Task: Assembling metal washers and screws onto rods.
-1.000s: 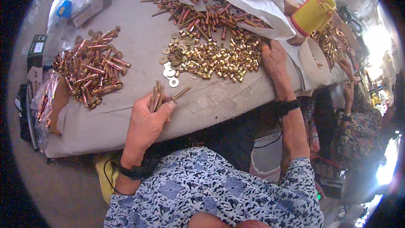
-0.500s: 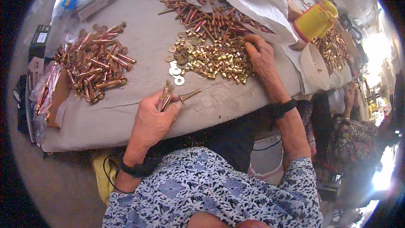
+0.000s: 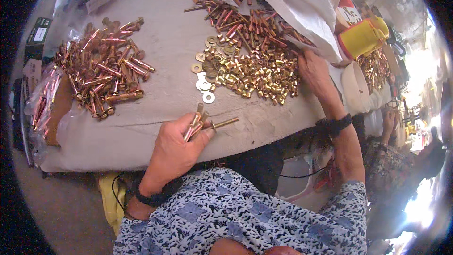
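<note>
At the near edge of the table point(image 3: 155, 56), I see my left hand point(image 3: 177, 148) clenched round a bundle of bolts point(image 3: 200, 123), while my right hand point(image 3: 314, 73), further right, rests fingers-down on the nuts point(image 3: 257, 73), grip unclear.

Copper-coloured bolts point(image 3: 198, 125), seemingly bundled upright.
</note>
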### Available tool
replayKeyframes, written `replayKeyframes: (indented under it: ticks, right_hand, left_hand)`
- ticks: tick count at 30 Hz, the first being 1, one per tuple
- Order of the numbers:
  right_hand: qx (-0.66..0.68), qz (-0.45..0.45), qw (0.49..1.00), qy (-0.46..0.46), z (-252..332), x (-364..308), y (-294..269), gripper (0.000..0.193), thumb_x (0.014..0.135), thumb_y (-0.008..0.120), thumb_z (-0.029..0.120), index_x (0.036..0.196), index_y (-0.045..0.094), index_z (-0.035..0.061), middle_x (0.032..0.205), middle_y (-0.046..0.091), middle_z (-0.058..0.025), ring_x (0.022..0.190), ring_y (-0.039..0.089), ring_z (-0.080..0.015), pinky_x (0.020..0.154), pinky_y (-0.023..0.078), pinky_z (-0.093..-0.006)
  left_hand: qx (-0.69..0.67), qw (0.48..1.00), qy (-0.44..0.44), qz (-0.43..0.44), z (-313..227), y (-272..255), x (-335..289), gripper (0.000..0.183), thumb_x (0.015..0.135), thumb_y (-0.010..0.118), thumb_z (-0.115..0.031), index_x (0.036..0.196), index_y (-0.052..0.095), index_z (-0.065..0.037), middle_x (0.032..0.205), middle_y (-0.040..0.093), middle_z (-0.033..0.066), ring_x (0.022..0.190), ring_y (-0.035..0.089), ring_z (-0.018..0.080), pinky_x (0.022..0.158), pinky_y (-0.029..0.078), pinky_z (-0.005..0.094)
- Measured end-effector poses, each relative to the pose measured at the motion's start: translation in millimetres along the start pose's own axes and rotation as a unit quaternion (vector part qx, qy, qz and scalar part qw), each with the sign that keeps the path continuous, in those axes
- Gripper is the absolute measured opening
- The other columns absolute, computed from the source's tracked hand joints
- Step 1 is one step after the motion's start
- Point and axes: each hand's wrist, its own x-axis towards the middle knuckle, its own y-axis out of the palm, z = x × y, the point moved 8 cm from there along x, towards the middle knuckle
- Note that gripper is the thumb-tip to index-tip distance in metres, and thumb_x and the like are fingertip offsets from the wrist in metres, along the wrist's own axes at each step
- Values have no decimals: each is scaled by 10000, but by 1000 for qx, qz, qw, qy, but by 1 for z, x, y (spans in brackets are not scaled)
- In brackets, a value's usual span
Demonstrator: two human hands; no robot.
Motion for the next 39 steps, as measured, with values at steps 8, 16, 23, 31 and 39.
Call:
replayKeyframes:
  ticks: [8, 16, 23, 31, 39]
  right_hand:
    - [133, -14, 991, 1, 10, 13, 7, 161, 819, 447, 108, 904, 527, -4, 923, 571, -239, 888, 554, -376, 710, 437, -465]
    - [167, 0, 986, -11, 42, 49, 18, 316, 854, 451, 235, 1041, 522, -10, 1037, 549, -194, 995, 511, -310, 861, 382, -351]
    - [110, -33, 991, -64, 37, 56, 13, 316, 855, 445, 232, 1057, 526, 3, 1046, 547, -201, 995, 512, -333, 861, 390, -388]
    - [9, 37, 996, -77, 71, 72, 25, 279, 834, 444, 91, 1092, 545, 54, 1146, 503, -205, 1037, 506, -361, 844, 446, -440]
    - [185, 80, 977, -64, 98, 68, 22, 349, 845, 449, 204, 1132, 528, 22, 1146, 522, -220, 1079, 487, -352, 913, 383, -405]
  left_hand:
    - [-8, 999, 40, 23, -6, -2, 2, 184, 768, 635, -156, 860, 588, -4, 619, 555, 141, 537, 527, 170, 518, 406, 319]
    - [-43, 994, 87, 56, -7, -3, 3, 164, 766, 622, -131, 825, 550, 4, 625, 530, 172, 527, 534, 299, 497, 400, 350]
    - [-63, 983, 154, 79, -13, -3, 2, 143, 754, 611, -102, 798, 521, 1, 654, 531, 186, 594, 535, 381, 514, 412, 396]
    - [-61, 980, 176, 70, -12, -1, 1, 149, 750, 617, -104, 795, 518, -2, 670, 541, 196, 636, 545, 396, 531, 414, 424]
    - [-50, 980, 177, 71, -15, -1, 2, 146, 746, 616, -100, 785, 515, -2, 656, 538, 193, 626, 548, 393, 527, 412, 429]
